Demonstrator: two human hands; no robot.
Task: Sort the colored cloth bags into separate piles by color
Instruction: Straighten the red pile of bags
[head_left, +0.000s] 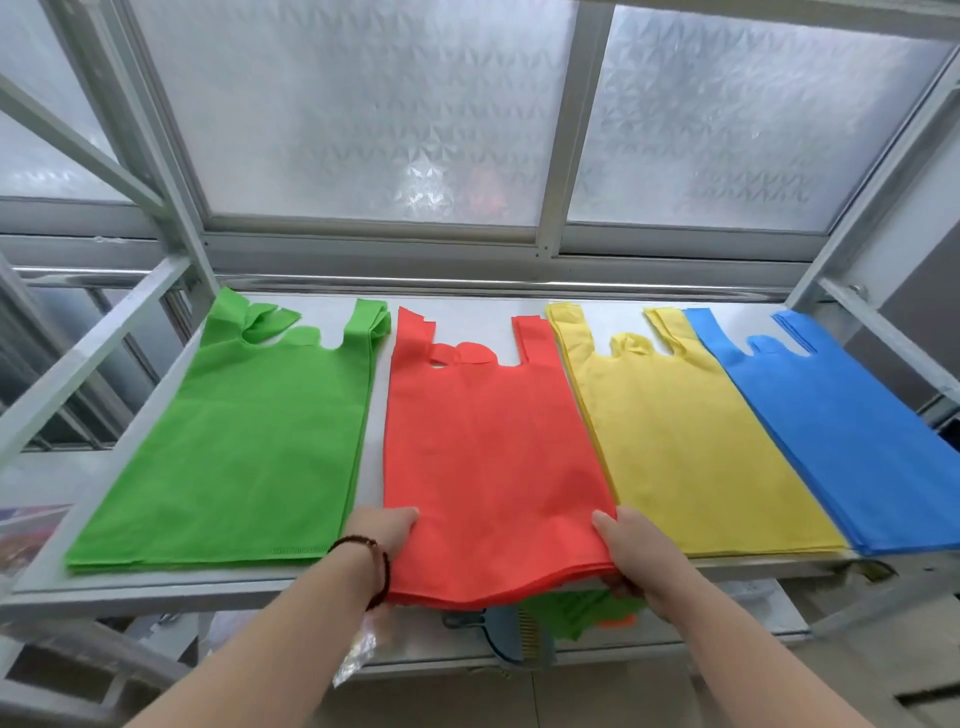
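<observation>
Head view: my left hand (387, 530) and right hand (621, 551) both grip near edge of red pile (488, 447), thumbs on top, fingers under. Pile on shelf (171, 584) between green pile (244, 441) and yellow pile (675, 441); blue pile (841, 431) far right. Step looks like squaring red stack; next move needs even push back. Long axis runs away from me, handles point at window.
</observation>
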